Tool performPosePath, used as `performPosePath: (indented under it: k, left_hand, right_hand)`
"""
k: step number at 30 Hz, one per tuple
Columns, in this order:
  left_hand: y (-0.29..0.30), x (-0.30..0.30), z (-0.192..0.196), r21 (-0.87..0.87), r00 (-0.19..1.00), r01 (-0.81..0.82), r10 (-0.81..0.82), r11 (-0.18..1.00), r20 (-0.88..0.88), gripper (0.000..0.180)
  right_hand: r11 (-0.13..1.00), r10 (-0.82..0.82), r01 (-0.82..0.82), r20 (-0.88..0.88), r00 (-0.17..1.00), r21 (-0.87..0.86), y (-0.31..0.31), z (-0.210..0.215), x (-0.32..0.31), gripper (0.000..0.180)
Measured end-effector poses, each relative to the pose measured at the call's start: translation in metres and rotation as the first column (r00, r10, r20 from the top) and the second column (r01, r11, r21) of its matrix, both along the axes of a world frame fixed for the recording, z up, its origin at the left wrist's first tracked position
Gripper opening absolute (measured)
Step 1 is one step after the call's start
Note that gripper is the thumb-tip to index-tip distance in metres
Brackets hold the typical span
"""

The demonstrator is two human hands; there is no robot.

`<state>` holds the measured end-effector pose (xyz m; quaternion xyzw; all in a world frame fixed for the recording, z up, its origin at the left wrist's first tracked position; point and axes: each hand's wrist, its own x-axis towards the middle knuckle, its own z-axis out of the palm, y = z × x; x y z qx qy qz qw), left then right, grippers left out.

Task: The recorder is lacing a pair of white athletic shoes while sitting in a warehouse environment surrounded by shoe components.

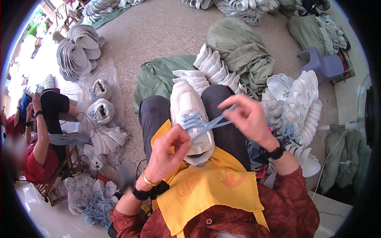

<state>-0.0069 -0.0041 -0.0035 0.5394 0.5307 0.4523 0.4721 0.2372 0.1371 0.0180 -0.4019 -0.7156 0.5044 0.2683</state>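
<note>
A white sneaker [185, 98] rests between my thighs on my lap, its toe pointing away from me and its heel against my yellow apron [210, 190]. Light blue shoelace [209, 126] crosses the lower eyelets and its loose length stretches over the tongue between my hands. At the shoe's left side, my left hand [168, 150] pinches the lace between thumb and forefinger. To the right of the shoe and raised above my right thigh, my right hand [251, 118] has its thumb and fingers closed on the lace, other fingers curled.
Stacked white shoe uppers [303, 107] stand close by my right arm. Green sacks [240, 47] and more uppers lie beyond my knees. At left are white shoes [101, 111] on plastic sheeting, blue laces [95, 212] and a seated co-worker [41, 150]. A purple stool [322, 65] stands far right.
</note>
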Motion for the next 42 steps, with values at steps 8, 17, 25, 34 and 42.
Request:
performPosePath:
  k: [8, 17, 25, 34, 42]
  left_hand:
    - [0.001, 0.004, 0.009, -0.039, 1.0, -0.002, 0.001, 0.999, -0.009, 0.011]
    - [0.001, 0.011, -0.002, 0.063, 0.988, -0.111, 0.117, 0.992, -0.099, 0.015]
    - [-0.001, 0.011, -0.002, 0.101, 0.95, -0.134, 0.157, 0.986, -0.269, 0.015]
    - [0.002, 0.011, -0.004, 0.12, 0.937, -0.117, 0.15, 0.986, -0.315, 0.017]
    - [0.004, 0.012, -0.008, 0.1, 0.932, -0.128, 0.154, 0.987, -0.327, 0.016]
  right_hand:
    - [0.916, 0.381, -0.381, -0.025, 0.924, -0.121, -0.035, 0.004, -0.043, 0.026]
    - [0.943, 0.242, -0.262, 0.119, 0.963, 0.204, -0.032, -0.007, -0.034, 0.011]
    - [0.903, 0.168, -0.242, 0.227, 0.959, 0.354, -0.031, -0.016, -0.032, 0.011]
    - [0.897, 0.185, -0.282, 0.289, 0.939, 0.34, -0.028, -0.012, -0.037, 0.009]
    - [0.881, 0.23, -0.366, 0.403, 0.886, 0.301, -0.018, -0.004, -0.043, 0.011]
